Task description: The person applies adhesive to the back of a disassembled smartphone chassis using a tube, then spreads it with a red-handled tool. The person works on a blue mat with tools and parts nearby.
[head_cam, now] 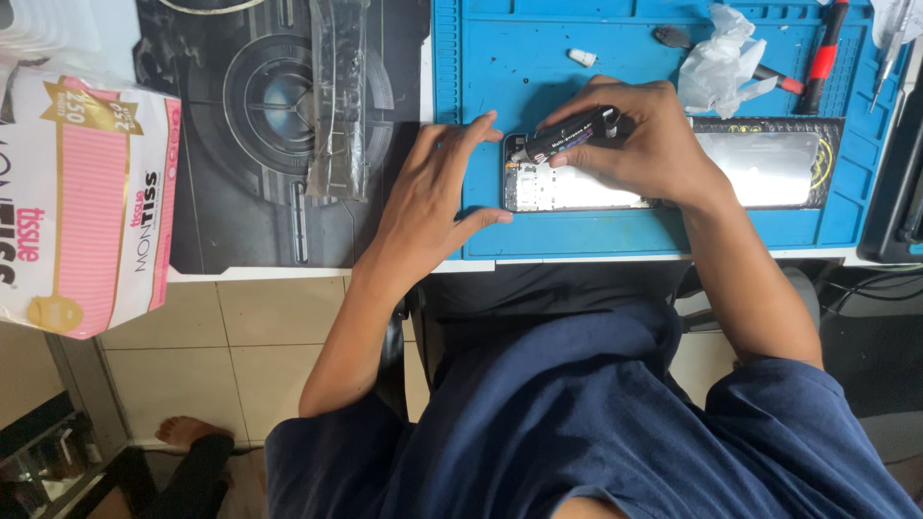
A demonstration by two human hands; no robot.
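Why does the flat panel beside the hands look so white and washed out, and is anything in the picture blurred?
Head view: glare from overhead light bleaches the glossy panel and the opened phone under the right hand; the tube it holds stays sharp; the left hand casts a soft shadow on the blue mat; the tissue pack bends at the edge.

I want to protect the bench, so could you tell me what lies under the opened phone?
The opened phone lies on the blue work mat, which rests on a white table. The right hand, holding a black glue tube, covers its right end.
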